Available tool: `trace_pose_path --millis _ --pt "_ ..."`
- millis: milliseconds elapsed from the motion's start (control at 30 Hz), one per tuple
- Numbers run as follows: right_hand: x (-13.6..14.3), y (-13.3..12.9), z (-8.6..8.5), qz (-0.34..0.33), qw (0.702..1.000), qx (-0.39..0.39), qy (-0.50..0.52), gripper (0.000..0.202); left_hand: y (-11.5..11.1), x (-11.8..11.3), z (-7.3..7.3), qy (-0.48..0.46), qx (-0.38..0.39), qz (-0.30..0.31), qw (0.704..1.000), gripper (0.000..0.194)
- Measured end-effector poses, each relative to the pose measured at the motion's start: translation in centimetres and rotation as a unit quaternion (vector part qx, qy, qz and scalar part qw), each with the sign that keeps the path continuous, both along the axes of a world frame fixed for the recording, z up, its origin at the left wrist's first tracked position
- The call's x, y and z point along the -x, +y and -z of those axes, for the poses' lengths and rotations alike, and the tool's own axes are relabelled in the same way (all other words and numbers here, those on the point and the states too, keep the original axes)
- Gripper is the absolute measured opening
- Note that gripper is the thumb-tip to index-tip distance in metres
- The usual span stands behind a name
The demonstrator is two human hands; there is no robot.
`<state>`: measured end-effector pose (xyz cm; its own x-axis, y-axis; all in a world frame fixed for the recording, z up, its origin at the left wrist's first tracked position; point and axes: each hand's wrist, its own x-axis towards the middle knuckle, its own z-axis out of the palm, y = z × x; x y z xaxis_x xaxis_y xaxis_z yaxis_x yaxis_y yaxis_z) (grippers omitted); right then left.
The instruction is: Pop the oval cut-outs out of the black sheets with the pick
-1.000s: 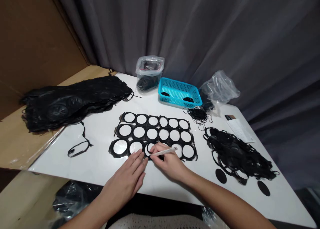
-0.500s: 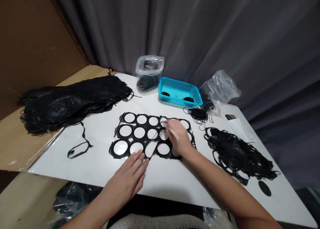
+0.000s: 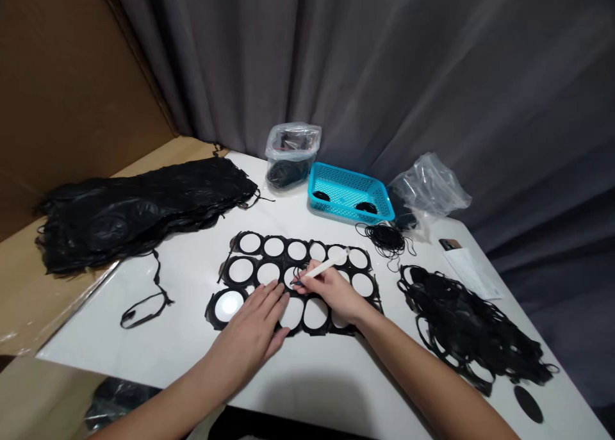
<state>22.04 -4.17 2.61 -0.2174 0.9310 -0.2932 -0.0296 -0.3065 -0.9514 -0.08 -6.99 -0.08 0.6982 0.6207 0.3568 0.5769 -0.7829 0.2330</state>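
Observation:
A black sheet with rows of round cut-out holes lies flat on the white table. My left hand rests on its lower part with the fingers stretched out flat, covering one hole of the front row. My right hand is closed around a slim white pen-like tool, whose dark tip points down-left at a hole in the middle row. Thin black strands show near that tip. The fingers partly hide the holes there.
Black sheets are stacked at the left. At the back stand a clear plastic bag and a blue basket with black pieces. Black cord, perforated scraps, a black disc and paper lie on the right.
My right hand has moved left and closer to my left hand, and the white tool now shows clearly. My left hand has slid slightly further over the sheet. The view has tilted a little.

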Motion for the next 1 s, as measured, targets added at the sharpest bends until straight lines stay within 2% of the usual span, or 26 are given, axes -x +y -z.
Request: trace_pose_path --millis 167,367,533,633,733,800,833,900,1000 --pt "0.3 -0.8 0.2 -0.041 0.978 -0.127 -0.16 0.022 0.2 0.2 0.8 0.013 -0.025 0.004 1.0 0.042" --pt "0.8 -0.8 0.4 -0.037 0.96 -0.167 -0.223 0.021 0.2 0.1 0.5 0.023 -0.035 0.0 0.999 0.041" --pt "0.8 -0.7 0.2 -0.057 0.932 -0.23 -0.274 0.022 0.1 0.1 0.6 0.019 -0.024 0.002 1.0 0.042" --pt "1.1 -1.7 0.5 -0.079 0.899 -0.286 -0.322 0.018 0.1 0.1 0.6 0.021 -0.016 0.002 1.0 0.043" --pt "1.5 -2.8 1.1 -0.116 0.846 -0.354 -0.382 0.012 0.2 0.1 0.4 0.021 -0.01 0.001 1.0 0.045" --pt "1.3 -2.8 1.3 -0.136 0.818 -0.386 -0.405 0.011 0.2 0.1 0.4 0.019 -0.01 0.001 1.0 0.045" --pt "1.0 -2.2 1.2 -0.132 0.811 -0.396 -0.411 0.011 0.2 0.0 0.4 0.018 -0.009 0.002 1.0 0.044" --pt "-0.4 -0.2 0.9 -0.068 0.809 -0.407 -0.419 0.012 0.2 0.0 0.4 0.015 -0.005 0.003 1.0 0.042" --pt "-3.6 4.2 0.2 0.114 0.819 -0.377 -0.417 0.022 0.1 0.2 0.5 0.014 -0.004 0.009 1.0 0.043"
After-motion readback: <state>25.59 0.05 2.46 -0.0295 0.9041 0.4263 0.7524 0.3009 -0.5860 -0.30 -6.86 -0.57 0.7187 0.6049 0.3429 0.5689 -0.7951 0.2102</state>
